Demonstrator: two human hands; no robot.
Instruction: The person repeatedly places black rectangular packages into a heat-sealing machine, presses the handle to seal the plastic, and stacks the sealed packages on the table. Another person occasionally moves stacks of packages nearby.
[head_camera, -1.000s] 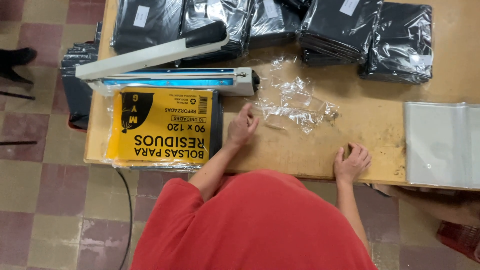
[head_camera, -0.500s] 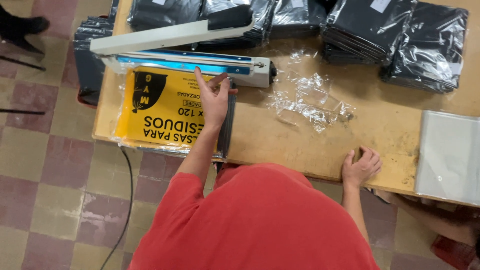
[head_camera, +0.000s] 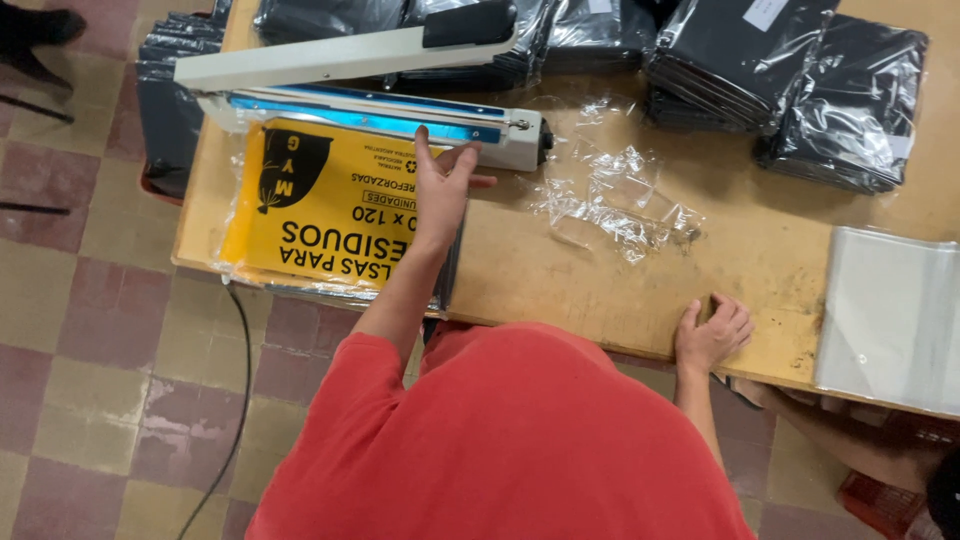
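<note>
Fingers of the left hand (head_camera: 440, 195) lie spread and flat on the yellow printed bag pack (head_camera: 320, 205), open-palmed, pressing it down rather than gripping it. The pack lies on the wooden counter (head_camera: 560, 280) with its far edge tucked under the raised arm of the impulse heat sealer (head_camera: 370, 85), just against the blue sealing bar. The right hand (head_camera: 712, 335) rests loosely curled on the near edge of the counter, holding nothing. Between the two hands lies a crumpled clear plastic scrap (head_camera: 615, 195); a stack of clear flat bags (head_camera: 890, 315) sits at the right end, and black wrapped bag bundles (head_camera: 800, 80) are piled along the far side.

Risks, as I judge them: the left fingertips sit very close to the sealing bar, so if the arm drops they could be pinched or burned. The pack hangs slightly over the near edge of the counter and could slide off if the pressing hand lifts. A skewed edge under the bar would give a crooked or wrinkled seal. The power cable (head_camera: 235, 400) trailing over the tiled floor could snag a foot and drag the sealer.
</note>
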